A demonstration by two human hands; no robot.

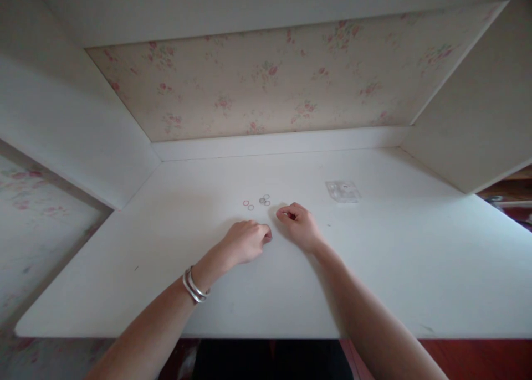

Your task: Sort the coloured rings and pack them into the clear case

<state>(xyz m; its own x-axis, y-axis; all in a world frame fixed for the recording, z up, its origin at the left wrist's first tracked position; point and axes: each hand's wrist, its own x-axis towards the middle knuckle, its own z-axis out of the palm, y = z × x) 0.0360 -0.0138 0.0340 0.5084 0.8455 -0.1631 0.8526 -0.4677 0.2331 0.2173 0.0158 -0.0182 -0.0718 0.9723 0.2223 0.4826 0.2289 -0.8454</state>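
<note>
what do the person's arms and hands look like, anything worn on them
Both forearms are bare, with no sleeves in view. The left hand has two silver bangles side by side at the wrist, thin, smooth and shiny. The right hand and its wrist show no bracelet or watch. No gloves on either hand; any rings are too small to tell.

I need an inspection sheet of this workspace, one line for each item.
Surface: white desk, bare in most places.
Job's things: red rings and silvery rings lie beyond the hands; something small and red sits in the right hand.
Clutter: clear plastic packet at the right rear.
Grips: left hand curled, contents hidden; right hand pinched shut.
Cables: nothing seen.
Surroundings: floral back panel, white side walls.
</note>
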